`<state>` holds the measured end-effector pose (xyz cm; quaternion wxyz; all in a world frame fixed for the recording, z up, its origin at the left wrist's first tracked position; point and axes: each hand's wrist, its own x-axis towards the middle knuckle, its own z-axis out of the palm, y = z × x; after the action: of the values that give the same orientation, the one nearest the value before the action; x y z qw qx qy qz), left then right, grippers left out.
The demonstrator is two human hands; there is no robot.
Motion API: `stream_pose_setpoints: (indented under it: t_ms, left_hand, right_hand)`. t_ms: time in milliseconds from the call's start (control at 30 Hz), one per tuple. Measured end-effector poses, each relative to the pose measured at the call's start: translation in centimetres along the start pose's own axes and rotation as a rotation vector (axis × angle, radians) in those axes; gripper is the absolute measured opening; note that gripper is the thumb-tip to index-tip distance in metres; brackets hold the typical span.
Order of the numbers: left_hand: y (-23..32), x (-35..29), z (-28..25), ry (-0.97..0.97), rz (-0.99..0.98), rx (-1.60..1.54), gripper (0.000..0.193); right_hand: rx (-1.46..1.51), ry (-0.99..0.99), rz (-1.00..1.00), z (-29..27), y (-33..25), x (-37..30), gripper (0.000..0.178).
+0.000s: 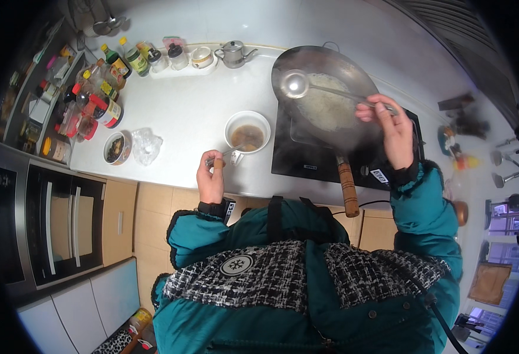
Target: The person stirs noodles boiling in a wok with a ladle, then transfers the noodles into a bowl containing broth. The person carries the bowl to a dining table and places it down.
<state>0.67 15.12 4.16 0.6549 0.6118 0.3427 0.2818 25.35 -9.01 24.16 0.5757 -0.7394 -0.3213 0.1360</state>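
Note:
My right hand [391, 127] is closed round the handle of a metal ladle [295, 84], whose bowl hangs over the left side of a dark wok [358, 72]. Pale, steaming liquid [330, 103] fills the wok's bottom. With my left hand [211, 177] I grip the handle of a metal spoon [231, 151]; its other end dips into a white cup [248, 114] holding brownish liquid. The spoon's tip is hidden in that liquid. The cup stands on the counter, left of the wok.
The wok sits on a black cooktop [286, 156], its wooden handle [347, 186] jutting toward me. A bowl of dark food [117, 147] and a clear plastic bag [147, 146] lie at left. Several bottles [106, 110] crowd the counter's left end. A metal teapot [233, 54] stands at the back.

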Motion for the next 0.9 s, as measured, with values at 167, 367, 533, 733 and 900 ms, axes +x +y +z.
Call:
stream_pose_setpoints:
  t_ms: [167,367,533,733,900]
  left_hand:
    - [-0.2,0.0,0.1,-0.009,-0.003,-0.017,0.011]
    - [-0.2,-0.2,0.4,-0.024,0.003,-0.028,0.009]
    - [-0.7,-0.3,0.6,-0.029,0.007,-0.043,0.009]
    - [-0.8,-0.5,0.6,-0.045,0.025,-0.035,0.009]
    - [-0.7,-0.5,0.6,-0.049,0.018,-0.049,0.009]
  right_hand:
    - [-0.008,0.206,0.113,-4.6,3.8,0.4,0.026]
    - [-0.062,0.294,0.218,-8.4,9.3,0.5,0.021]
    - [-0.043,0.253,0.3,-9.2,12.0,0.5,0.021]
    - [0.087,0.29,0.429,-9.0,12.5,0.5,0.022]
    - [0.17,0.329,0.442,-9.3,11.5,0.1,0.025]
